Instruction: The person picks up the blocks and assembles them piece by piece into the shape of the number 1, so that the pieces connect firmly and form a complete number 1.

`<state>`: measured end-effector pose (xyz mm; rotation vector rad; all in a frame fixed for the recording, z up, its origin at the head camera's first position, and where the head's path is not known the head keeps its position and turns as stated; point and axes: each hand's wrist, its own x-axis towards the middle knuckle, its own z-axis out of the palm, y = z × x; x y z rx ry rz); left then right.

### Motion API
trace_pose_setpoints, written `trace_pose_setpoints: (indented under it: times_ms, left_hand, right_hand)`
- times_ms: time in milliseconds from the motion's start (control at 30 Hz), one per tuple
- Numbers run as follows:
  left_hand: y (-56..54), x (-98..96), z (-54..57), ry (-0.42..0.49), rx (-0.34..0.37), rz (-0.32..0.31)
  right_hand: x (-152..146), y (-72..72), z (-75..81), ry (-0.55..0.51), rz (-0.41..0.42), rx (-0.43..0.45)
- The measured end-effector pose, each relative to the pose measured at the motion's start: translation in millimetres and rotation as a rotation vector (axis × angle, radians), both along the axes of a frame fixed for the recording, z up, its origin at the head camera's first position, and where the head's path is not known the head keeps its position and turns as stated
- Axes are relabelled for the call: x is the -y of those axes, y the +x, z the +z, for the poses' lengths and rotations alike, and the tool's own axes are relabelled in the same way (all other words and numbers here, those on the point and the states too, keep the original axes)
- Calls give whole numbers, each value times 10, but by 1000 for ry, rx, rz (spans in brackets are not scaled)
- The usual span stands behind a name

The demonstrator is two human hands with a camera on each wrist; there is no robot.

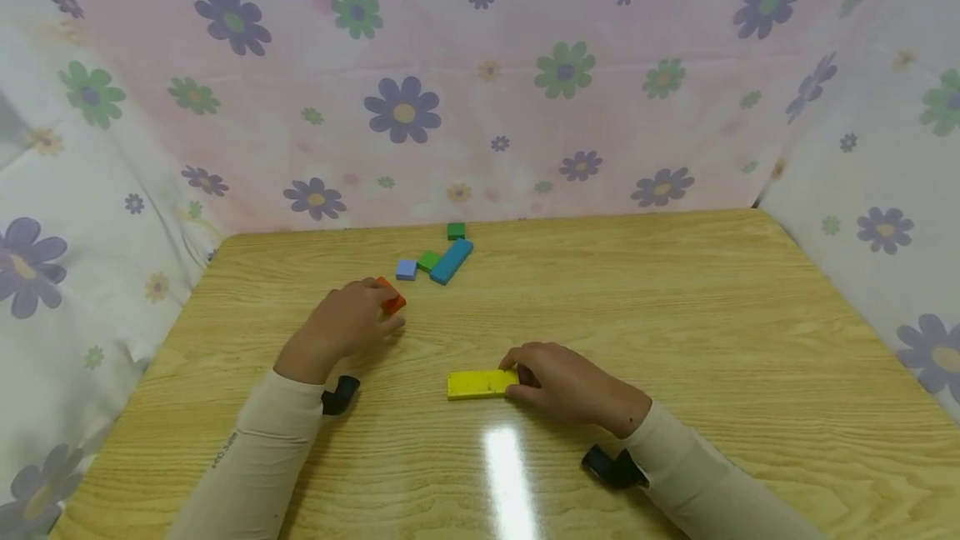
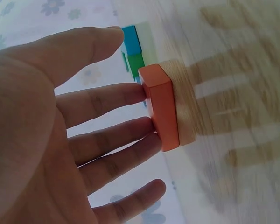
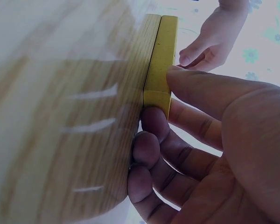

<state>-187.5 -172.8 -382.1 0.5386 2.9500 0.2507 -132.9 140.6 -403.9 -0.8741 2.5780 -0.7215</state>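
Observation:
In the head view my left hand [image 1: 348, 323] reaches over an orange block [image 1: 392, 296] lying on the wooden table. Seen from the left wrist, its extended fingertips touch the back of the orange block [image 2: 161, 107], while the thumb stands apart from it. My right hand [image 1: 566, 383] grips the right end of a long yellow block [image 1: 480, 384] that lies flat, nearer the front. The right wrist view has the thumb along the edge of the yellow block [image 3: 161, 60], the index finger behind it and the other fingers curled at its end.
Behind the orange block are a lavender block [image 1: 406, 269], a light green block [image 1: 429, 261] and a long blue block [image 1: 452, 261]. A dark green block [image 1: 456, 231] lies at the back edge of the table [image 1: 675, 298]. Flowered cloth [image 1: 480, 107] hangs behind and at both sides.

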Motion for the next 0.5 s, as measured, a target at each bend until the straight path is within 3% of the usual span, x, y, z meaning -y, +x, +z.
trace_pose_setpoints:
  times_ms: [500]
  left_hand:
    - [67, -202, -36, -8, -42, -79]
  right_hand:
    - [-5, -15, 13, -16, 5, 7]
